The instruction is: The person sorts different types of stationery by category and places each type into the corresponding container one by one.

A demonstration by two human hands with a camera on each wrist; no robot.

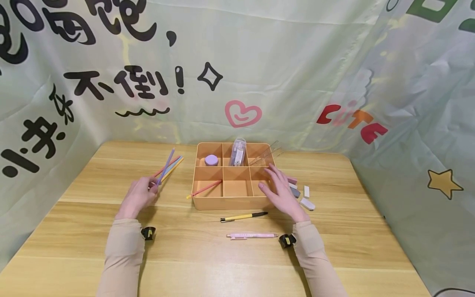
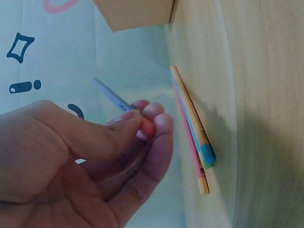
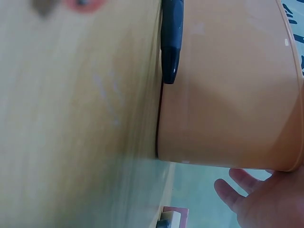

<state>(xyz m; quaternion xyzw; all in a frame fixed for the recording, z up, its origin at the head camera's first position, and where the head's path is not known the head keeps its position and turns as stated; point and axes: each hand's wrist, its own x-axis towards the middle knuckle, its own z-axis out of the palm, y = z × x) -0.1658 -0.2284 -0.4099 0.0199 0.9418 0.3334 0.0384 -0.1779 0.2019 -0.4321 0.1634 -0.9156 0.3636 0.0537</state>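
My left hand [image 1: 140,194] pinches a purple pencil [image 2: 113,96] with an orange end between thumb and fingers, tilted above the table. Just beyond it lie orange, blue and red two-colour pencils [image 2: 192,124] side by side. My right hand [image 1: 283,190] is at the right side of an orange divided box [image 1: 230,203], fingers spread and nothing held; in the right wrist view its fingers [image 3: 229,194] are partly behind the box edge. A red pencil [image 1: 208,188] leans in the front left compartment, its yellow end over the front rim.
In the box's back row are a purple round lidded item [image 1: 211,160], a clear purple case [image 1: 238,152] and thin clear strips [image 1: 264,153]. Several erasers [image 1: 307,203] lie right of the box. A yellow-black pen [image 1: 243,217] and a pink pen [image 1: 252,236] lie in front.
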